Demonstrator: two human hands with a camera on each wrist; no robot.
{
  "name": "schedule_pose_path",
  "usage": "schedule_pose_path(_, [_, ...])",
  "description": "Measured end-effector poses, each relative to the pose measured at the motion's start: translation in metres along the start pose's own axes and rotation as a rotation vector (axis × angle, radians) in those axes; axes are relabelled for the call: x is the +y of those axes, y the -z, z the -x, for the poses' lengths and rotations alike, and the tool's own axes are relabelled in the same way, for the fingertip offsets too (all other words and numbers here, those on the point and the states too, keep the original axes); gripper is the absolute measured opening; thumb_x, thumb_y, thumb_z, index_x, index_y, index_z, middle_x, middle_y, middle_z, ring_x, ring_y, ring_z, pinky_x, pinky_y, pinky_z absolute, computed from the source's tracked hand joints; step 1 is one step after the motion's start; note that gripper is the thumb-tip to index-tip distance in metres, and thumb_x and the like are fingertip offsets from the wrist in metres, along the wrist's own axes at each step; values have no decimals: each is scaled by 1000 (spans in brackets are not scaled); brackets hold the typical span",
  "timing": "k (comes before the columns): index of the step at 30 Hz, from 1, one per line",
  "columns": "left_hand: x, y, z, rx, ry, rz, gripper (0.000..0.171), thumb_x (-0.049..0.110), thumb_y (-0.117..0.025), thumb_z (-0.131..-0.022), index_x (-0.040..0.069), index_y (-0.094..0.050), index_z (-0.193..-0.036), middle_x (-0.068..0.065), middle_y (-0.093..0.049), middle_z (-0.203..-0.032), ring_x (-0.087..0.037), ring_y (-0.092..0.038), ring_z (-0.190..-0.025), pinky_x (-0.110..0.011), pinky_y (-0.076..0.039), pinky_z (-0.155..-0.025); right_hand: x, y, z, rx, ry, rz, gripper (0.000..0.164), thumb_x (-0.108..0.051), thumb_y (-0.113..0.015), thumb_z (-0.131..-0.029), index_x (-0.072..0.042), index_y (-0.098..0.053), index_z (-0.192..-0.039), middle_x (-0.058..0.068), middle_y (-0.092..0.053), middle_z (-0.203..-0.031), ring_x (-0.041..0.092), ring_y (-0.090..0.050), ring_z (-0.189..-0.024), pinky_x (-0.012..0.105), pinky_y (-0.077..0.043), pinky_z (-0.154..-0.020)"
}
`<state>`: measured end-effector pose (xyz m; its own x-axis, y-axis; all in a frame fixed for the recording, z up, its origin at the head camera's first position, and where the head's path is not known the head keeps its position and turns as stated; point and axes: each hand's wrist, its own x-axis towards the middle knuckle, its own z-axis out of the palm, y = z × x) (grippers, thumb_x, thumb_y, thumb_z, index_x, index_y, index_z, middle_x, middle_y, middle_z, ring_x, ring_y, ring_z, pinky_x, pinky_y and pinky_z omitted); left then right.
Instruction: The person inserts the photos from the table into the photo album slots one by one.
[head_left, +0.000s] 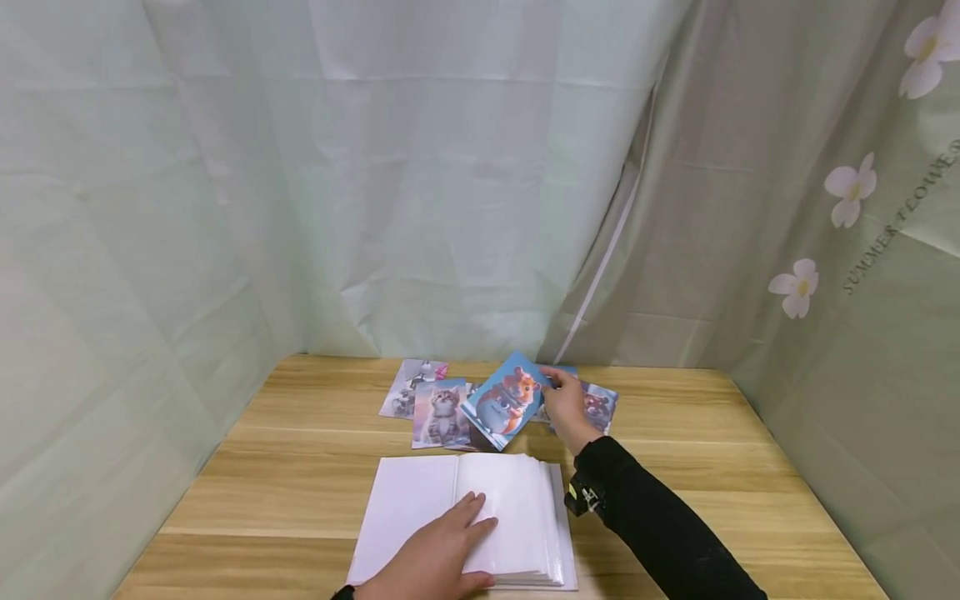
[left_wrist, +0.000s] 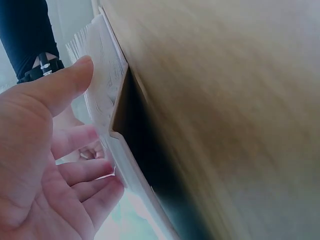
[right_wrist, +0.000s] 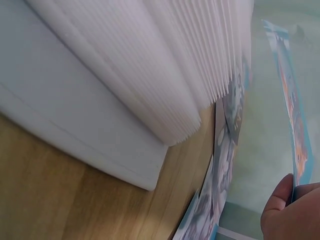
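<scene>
An open photo album (head_left: 416, 508) with white sleeve pages lies on the table, its thick block of pages (right_wrist: 125, 60) on the right side. My left hand (head_left: 442, 550) rests on the album with its fingers spread, near the inner fold. In the left wrist view the left hand (left_wrist: 55, 150) lies along the album's edge (left_wrist: 142, 185). My right hand (head_left: 566, 407) pinches a blue picture card (head_left: 508, 400) by its right edge, above other cards. That card (right_wrist: 295, 115) stands tilted in the right wrist view, held between thumb and fingers.
Behind the album lie several overlapping cards, among them a kitten card (head_left: 441, 412), a grey-pink card (head_left: 411, 387) and a card with a bear-like animal (head_left: 600, 404). Pale curtains (head_left: 480, 183) hang around the wooden table (head_left: 255, 492).
</scene>
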<state>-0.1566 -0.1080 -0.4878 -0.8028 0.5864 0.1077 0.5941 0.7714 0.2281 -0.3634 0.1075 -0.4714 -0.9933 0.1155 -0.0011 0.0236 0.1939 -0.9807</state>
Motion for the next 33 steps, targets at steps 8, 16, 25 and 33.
schedule_pose_path(8, [-3,1,0,-18,1,23,66,51,-75,-85,12,-62,-136,-16,-51,-147,-32,-47,-137,-39,-47,-105,3,1,-2,-4,-4,-4,36,2,-50,-101,-5,-62,-134,22,-52,-132,36,-59,-92,29,-40,-61])
schedule_pose_path(16, [-5,1,1,19,-23,-2,66,51,-75,-85,10,-62,-135,-15,-53,-144,-31,-51,-133,-37,-48,-104,2,-3,-2,16,2,9,36,3,-52,-100,-4,-63,-133,22,-55,-128,30,-60,-94,27,-44,-62])
schedule_pose_path(25, [-5,1,1,52,-51,1,65,51,-75,-86,8,-63,-133,-15,-55,-141,-30,-53,-130,-36,-49,-103,6,-10,-6,57,31,58,35,6,-54,-96,-1,-66,-128,22,-58,-118,29,-58,-91,25,-44,-61])
schedule_pose_path(33, [-4,1,1,33,-33,8,64,51,-76,-85,10,-63,-133,-14,-55,-141,-29,-52,-131,-35,-48,-104,7,-16,-7,79,39,47,33,10,-55,-93,3,-67,-123,20,-59,-111,32,-58,-103,26,-49,-69])
